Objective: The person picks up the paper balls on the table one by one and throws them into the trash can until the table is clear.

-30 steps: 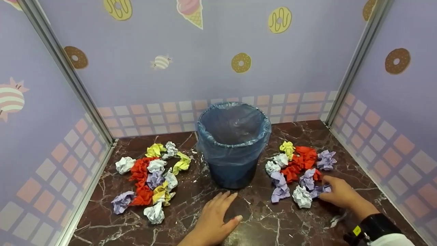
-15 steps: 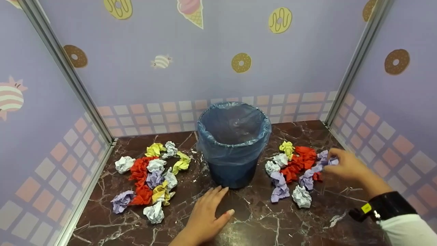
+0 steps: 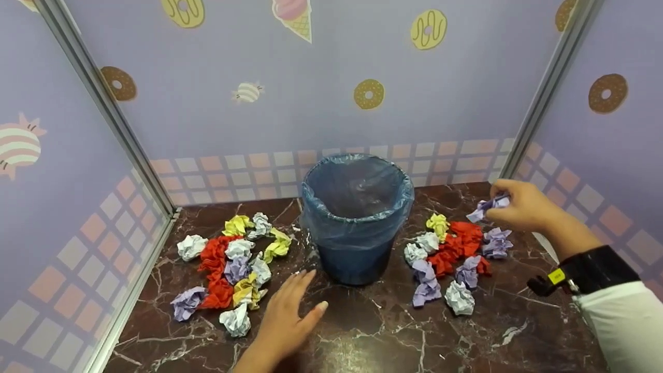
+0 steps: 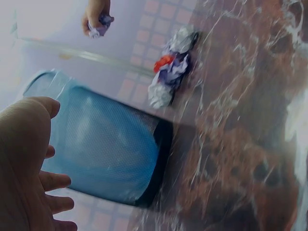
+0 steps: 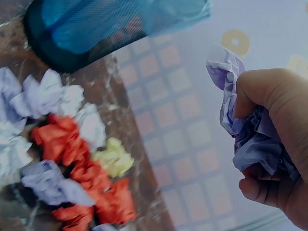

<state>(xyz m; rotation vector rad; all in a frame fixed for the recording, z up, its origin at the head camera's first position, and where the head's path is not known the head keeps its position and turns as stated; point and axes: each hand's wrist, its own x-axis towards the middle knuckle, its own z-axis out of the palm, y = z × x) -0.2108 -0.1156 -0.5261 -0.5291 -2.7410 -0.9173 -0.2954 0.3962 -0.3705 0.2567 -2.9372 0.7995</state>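
Observation:
My right hand (image 3: 523,205) grips a crumpled purple paper ball (image 5: 257,137), held up above the right-hand pile; in the right wrist view thumb and fingers curl round it. The left hand (image 3: 285,316) is spread with straight fingers low over the table, left of the bin, and holds nothing. Between the hands stands a dark blue mesh waste bin (image 3: 355,259) lined with a clear blue plastic bag (image 3: 357,235). The right pile has red paper (image 3: 466,238), a yellow ball (image 3: 437,224), white balls (image 3: 460,298) and purple ones (image 3: 497,242).
On the left lies another pile of crumpled paper: red (image 3: 217,292), yellow (image 3: 248,291), white (image 3: 191,247) and purple (image 3: 188,303). The dark marbled table (image 3: 388,342) is enclosed by purple printed panels (image 3: 321,103) at the back and both sides.
The right hand has picked up the purple paper ball from the right pile's near edge and carried it up and away towards the back. The left hand has slid left across the table.

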